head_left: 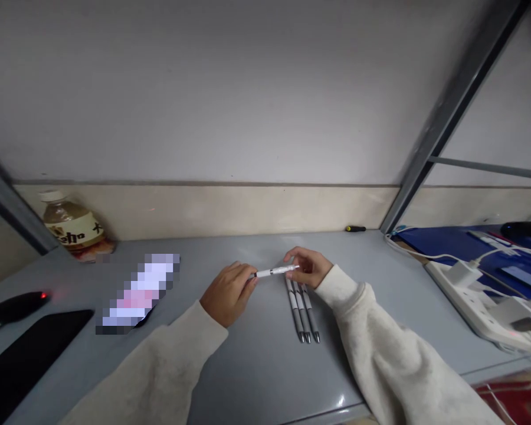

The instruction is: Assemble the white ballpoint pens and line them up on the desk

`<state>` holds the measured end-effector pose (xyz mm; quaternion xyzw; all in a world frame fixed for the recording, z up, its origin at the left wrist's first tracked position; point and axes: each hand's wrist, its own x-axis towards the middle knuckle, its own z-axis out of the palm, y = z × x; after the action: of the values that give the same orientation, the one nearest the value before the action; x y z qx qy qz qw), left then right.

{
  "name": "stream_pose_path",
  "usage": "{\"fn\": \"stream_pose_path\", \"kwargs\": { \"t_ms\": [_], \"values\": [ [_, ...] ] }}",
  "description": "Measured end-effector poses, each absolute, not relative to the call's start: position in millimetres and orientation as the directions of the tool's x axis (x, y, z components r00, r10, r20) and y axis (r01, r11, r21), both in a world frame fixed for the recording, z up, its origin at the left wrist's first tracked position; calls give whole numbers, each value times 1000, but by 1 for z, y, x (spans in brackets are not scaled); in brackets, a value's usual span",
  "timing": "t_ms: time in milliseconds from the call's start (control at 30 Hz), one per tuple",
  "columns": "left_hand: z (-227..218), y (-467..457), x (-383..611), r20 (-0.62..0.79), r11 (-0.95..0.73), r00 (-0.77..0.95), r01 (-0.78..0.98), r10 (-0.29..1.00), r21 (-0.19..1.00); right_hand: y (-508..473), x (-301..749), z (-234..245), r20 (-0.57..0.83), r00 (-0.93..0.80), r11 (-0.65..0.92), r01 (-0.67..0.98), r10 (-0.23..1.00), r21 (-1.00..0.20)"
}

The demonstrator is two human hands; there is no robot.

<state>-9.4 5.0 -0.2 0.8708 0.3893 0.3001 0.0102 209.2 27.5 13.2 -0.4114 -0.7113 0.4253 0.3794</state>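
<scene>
My left hand (232, 289) is closed around one end of a white pen (265, 273), which it holds nearly level above the desk. The pen's clear, whitish far end reaches between the curled thumb and index finger of my right hand (308, 268), which are closed loosely about it. Three more pens (301, 307), white and grey with silver tips, lie side by side below my right hand. Their upper ends are partly hidden by that hand.
On the grey desk (256, 366), a phone with a blurred lit screen (141, 289), a black flat device (30, 360), a black mouse (15, 307) and a drink bottle (73, 227) stand left. A small screwdriver (355, 228) lies by the wall. A power strip (473, 307) with cables is right.
</scene>
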Motion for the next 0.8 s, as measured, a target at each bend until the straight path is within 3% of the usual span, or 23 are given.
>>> {"fn": "stream_pose_path", "kwargs": {
  "t_ms": [200, 367, 533, 700, 800],
  "values": [
    [-1, 5, -9, 515, -719, 543, 653, 664, 239, 27, 210, 13, 107, -408, 284, 401, 906, -871],
    [0, 5, -8, 519, -713, 531, 655, 670, 250, 28, 209, 12, 209, -378, 338, 317, 902, -886],
    [-1, 5, -9, 503, -722, 549, 644, 667, 254, 27, 207, 11, 89, -378, 253, 410, 921, -877],
    [0, 6, -10, 503, -730, 559, 638, 659, 246, 25, 205, 11, 184, -408, 337, 341, 894, -878],
    [1, 6, -10, 497, -742, 580, 629, 646, 231, 24, 205, 11, 105, -439, 302, 408, 892, -861]
  ]
}}
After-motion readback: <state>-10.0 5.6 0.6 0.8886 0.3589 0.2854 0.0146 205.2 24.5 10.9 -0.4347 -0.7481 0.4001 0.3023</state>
